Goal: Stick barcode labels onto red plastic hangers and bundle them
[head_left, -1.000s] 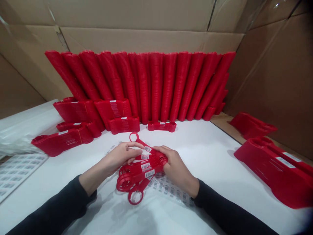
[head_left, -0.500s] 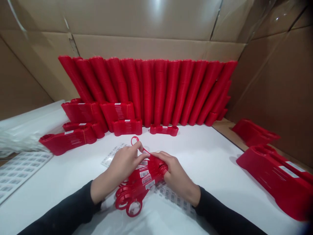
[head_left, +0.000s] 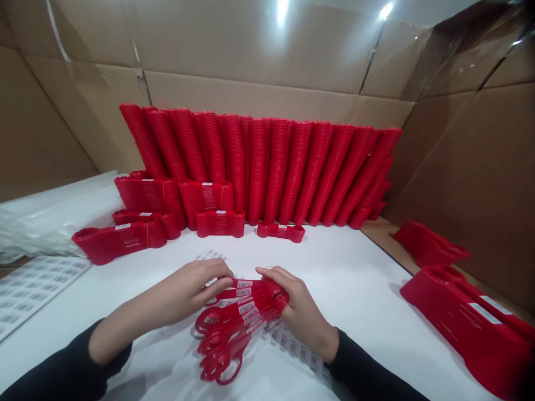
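Note:
My right hand [head_left: 301,303] is closed around the right ends of a fanned bundle of flat red plastic pieces with ring-shaped ends [head_left: 234,317]. White barcode labels [head_left: 246,306] show across their middles, and the loose ring ends spread to the lower left. At the top of the fan, my left hand [head_left: 204,287] has its thumb and fingers closed about the left end of the uppermost red piece [head_left: 241,283]; the fingers hide that ring. Under the hands lies a barcode label sheet [head_left: 292,342], partly covered.
Tall leaning stacks of red pieces [head_left: 276,172] line the back against cardboard walls [head_left: 251,83]. Smaller labelled bundles [head_left: 220,224] stand before them. More bundles [head_left: 463,317] lie at right. Clear plastic bags [head_left: 54,211] and another label sheet [head_left: 37,289] are at left.
My left hand has come down and to the left, so the ring it held raised no longer shows. The fan has spread lower. My right hand keeps its grip; the view has shifted slightly.

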The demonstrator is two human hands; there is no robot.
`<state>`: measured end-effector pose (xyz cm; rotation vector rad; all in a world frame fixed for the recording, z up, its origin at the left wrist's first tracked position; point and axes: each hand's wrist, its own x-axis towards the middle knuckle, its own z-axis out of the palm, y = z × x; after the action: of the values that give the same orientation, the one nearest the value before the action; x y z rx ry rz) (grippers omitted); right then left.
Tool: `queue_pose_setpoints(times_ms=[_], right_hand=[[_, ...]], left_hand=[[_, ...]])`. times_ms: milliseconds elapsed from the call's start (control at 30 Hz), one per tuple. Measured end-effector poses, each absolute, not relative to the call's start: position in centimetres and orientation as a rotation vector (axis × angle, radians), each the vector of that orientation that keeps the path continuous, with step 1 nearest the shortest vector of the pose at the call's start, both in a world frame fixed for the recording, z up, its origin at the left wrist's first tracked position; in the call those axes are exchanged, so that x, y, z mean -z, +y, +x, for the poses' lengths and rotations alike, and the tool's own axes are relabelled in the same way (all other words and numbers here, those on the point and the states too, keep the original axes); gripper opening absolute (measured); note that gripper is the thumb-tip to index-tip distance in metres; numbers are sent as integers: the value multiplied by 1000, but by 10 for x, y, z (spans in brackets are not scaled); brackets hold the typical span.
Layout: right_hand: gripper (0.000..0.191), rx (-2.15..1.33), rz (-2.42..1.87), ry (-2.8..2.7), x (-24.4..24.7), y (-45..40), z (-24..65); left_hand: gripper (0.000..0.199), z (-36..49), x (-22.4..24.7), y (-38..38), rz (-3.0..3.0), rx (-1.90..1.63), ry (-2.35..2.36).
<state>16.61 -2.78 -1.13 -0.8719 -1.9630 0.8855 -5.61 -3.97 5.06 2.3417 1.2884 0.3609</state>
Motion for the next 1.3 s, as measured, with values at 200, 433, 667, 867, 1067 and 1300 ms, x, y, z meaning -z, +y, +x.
queue_pose_setpoints(times_ms=[200,433,667,867,1067,1300], right_hand=[[46,-871,-790,-1994,19,-36,162],[45,-843,-826,-2207,16,-31,165],[39,-675,-687,-2242,17,-11,174],[38,-637,-566,-2272,19,-8,180],[39,-638,-527,-2274,17,-9,179],[40,-672,-539,-2262,20,-12,178]], left_hand=[[37,-62,-33,-80,2101,-337,1353],[35,-53,-35,-83,2034,-418,1265],[45,-54,-38,-47,1800,-184,1108],[15,-36,-32,-34,1656,-108,924],[16,-29,-42,-30,1652,-65,870],[26,-28,-30,-29,1590,-83,842]])
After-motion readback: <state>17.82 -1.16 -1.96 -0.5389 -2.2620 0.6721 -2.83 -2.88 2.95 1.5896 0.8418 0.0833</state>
